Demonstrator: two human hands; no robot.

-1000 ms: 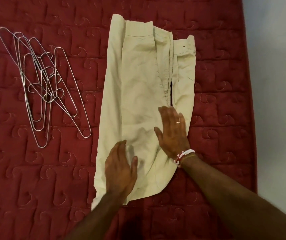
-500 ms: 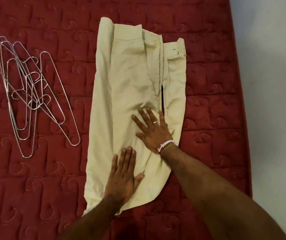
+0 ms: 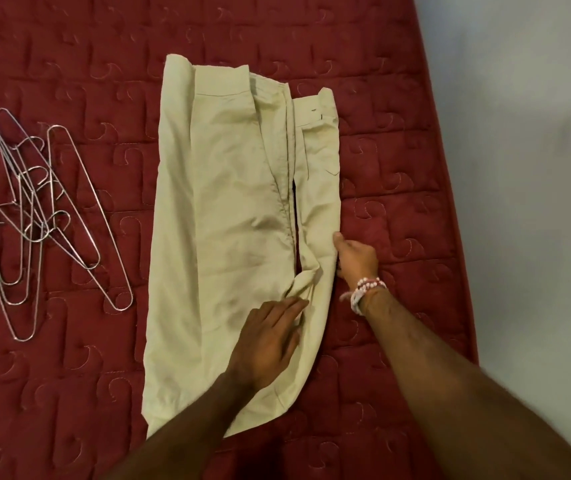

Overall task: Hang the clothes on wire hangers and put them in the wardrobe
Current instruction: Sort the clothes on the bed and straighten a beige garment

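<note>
1. Since half a second ago the right hand [image 3: 356, 258] has slid from on top of the cloth to its right edge. Its fingers are tucked under, seemingly pinching it.
2. The left hand [image 3: 270, 341] lies flat with fingers together, pressing one pair of creased beige trousers [image 3: 228, 209].
3. Well left of both hands are thin wire hangers [image 3: 34, 216] in a tangle, perhaps five, on the red quilted bedcover [image 3: 391, 209].

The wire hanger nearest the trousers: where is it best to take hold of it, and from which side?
Probably grip the wire hanger by its near rounded end, coming from the side of the trousers. That end lies clear, while the hooks tangle among the other hangers.
</note>
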